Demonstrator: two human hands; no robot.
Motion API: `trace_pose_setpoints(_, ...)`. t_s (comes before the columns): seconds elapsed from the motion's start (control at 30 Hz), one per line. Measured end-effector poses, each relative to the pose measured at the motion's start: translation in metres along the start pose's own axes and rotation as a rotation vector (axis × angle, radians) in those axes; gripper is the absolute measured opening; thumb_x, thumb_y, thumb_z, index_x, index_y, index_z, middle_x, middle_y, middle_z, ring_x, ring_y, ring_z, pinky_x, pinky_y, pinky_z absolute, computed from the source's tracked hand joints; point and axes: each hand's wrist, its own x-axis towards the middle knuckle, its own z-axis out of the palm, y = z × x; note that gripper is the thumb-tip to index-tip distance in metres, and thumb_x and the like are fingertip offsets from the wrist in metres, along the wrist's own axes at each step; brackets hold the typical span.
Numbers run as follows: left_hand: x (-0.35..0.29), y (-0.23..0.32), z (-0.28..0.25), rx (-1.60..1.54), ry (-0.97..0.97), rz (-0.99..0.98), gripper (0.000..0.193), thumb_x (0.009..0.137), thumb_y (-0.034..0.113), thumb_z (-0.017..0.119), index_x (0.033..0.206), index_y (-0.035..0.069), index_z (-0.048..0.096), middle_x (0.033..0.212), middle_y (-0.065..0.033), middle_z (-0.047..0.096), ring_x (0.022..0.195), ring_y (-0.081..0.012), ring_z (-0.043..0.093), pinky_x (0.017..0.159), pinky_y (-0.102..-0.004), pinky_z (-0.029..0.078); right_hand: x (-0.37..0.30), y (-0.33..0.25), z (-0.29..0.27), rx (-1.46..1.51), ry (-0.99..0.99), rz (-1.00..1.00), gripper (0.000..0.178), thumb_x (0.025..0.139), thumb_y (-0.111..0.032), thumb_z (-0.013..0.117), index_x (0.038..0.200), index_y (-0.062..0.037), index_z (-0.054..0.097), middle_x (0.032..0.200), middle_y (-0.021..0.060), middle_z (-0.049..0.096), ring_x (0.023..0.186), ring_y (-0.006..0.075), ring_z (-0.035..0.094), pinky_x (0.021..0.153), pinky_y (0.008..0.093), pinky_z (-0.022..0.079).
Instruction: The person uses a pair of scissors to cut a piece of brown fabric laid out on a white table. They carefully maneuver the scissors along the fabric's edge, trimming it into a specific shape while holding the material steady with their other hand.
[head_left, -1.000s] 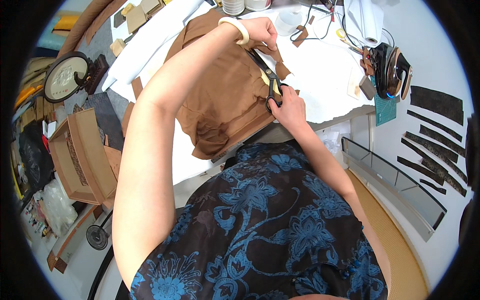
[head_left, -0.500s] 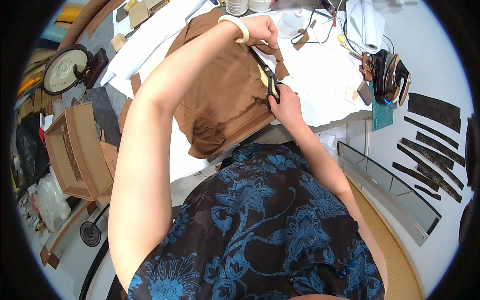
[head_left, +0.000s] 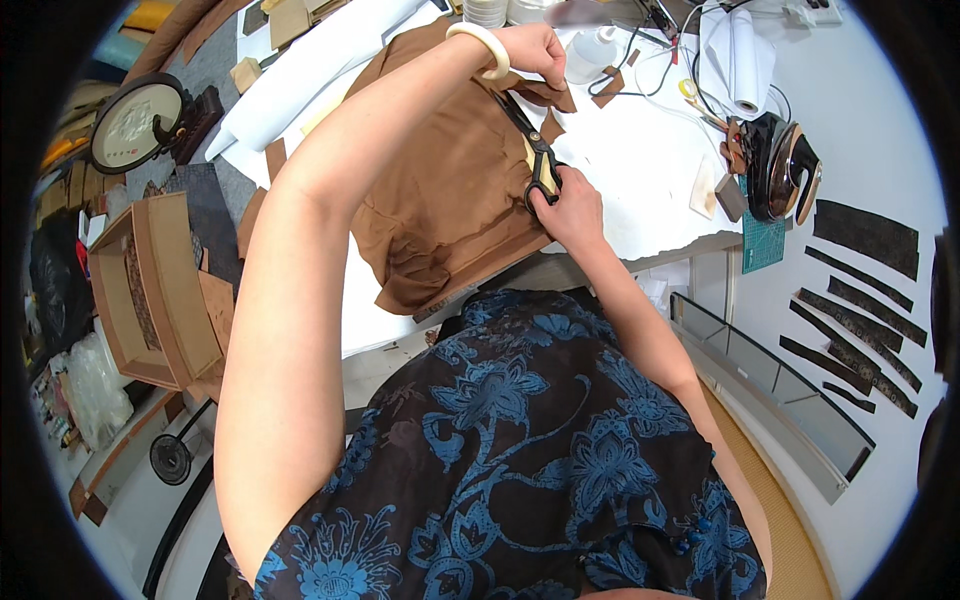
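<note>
Left hand: I pinch the far edge of the brown fabric, fingers curled, holding it taut for the blades.
Right hand: closed through the handles of the black scissors, blades pointing away along the cloth's right edge.
Fabric: spread on white paper over the worktable, partly draping off the near edge.
Nearby: an iron parked to the right, dark strips laid out beyond.
</note>
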Motion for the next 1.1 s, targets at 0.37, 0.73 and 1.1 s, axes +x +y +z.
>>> trace_pose_setpoints(0.37,-0.002,0.007,0.000,0.035,0.017,-0.016,0.016,0.088,0.009,0.078,0.075,0.001,0.073,0.075,0.0002,0.072,0.074,-0.0084,0.064,0.086,-0.0270,0.052,0.015,0.000,0.007,0.003,-0.096,0.011,0.042,0.085,-0.025,0.077,0.111,0.0041,0.061,0.105,0.0208,0.066,0.090,0.0420,0.068,0.078,0.0497,0.057)
trace_pose_setpoints(0.73,-0.001,0.005,-0.008,-0.109,0.053,0.032,0.012,0.087,0.012,0.080,0.079,0.003,0.076,0.079,-0.0004,0.074,0.081,-0.0096,0.065,0.098,-0.0289,0.048,0.014,0.011,0.011,0.004,-0.065,-0.017,0.043,0.085,-0.023,0.077,0.115,0.0035,0.062,0.108,0.0204,0.068,0.090,0.0411,0.069,0.078,0.0486,0.058)
trace_pose_setpoints(1.1,-0.006,0.006,-0.019,-0.034,0.117,0.042,0.011,0.082,0.016,0.080,0.077,0.007,0.076,0.075,0.0026,0.070,0.079,-0.0103,0.061,0.093,-0.0300,0.046,0.041,0.020,0.001,-0.021,-0.097,-0.108,0.043,0.084,-0.028,0.079,0.111,0.0019,0.063,0.106,0.0176,0.068,0.089,0.0385,0.070,0.078,0.0470,0.057)
